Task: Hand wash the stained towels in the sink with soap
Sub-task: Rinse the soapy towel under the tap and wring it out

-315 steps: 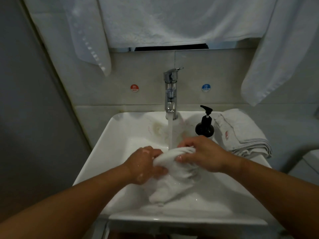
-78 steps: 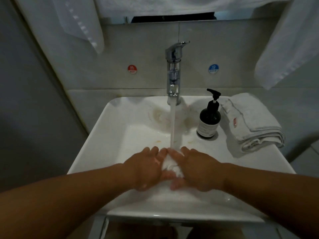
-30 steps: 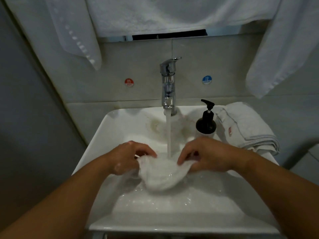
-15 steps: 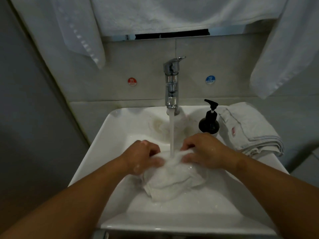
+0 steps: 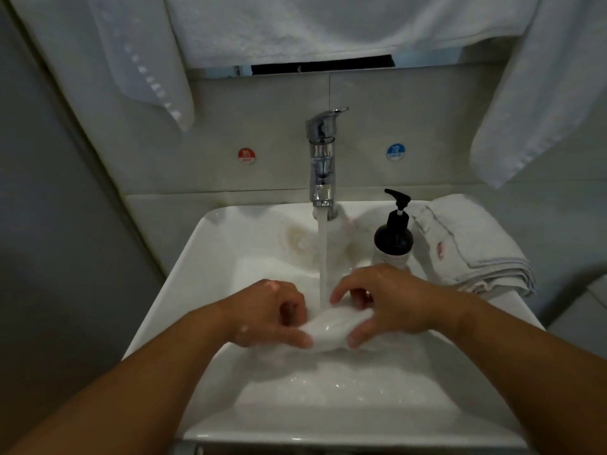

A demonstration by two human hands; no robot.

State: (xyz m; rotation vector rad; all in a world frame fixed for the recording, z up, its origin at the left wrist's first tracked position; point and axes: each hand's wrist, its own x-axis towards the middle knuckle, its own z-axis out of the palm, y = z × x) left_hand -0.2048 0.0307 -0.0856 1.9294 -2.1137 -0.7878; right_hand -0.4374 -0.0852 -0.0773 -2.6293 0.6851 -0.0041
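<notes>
Soap bottle [image 5: 393,238], folded towels [image 5: 473,244] beside faucet [image 5: 323,165].

The left hand [image 5: 266,315] and right hand [image 5: 391,303] cover the ends of the towel [image 5: 331,330]; only its middle shows. The right hand hides the base of the bottle [image 5: 392,238] at 1 o'clock, and the label [image 5: 390,257] is too dim to read. The hanging towels [image 5: 295,27] at 12 o'clock run off the top edge, and the forearms [image 5: 115,389] run off the bottom.

A bathroom, by the white basin [image 5: 226,257] under the fingers [image 5: 341,290], chrome tap [image 5: 323,159] running just beyond them, hot sticker [image 5: 246,156] and cold sticker [image 5: 395,151] on tile [image 5: 269,110], towels [image 5: 295,27] hung above.
</notes>
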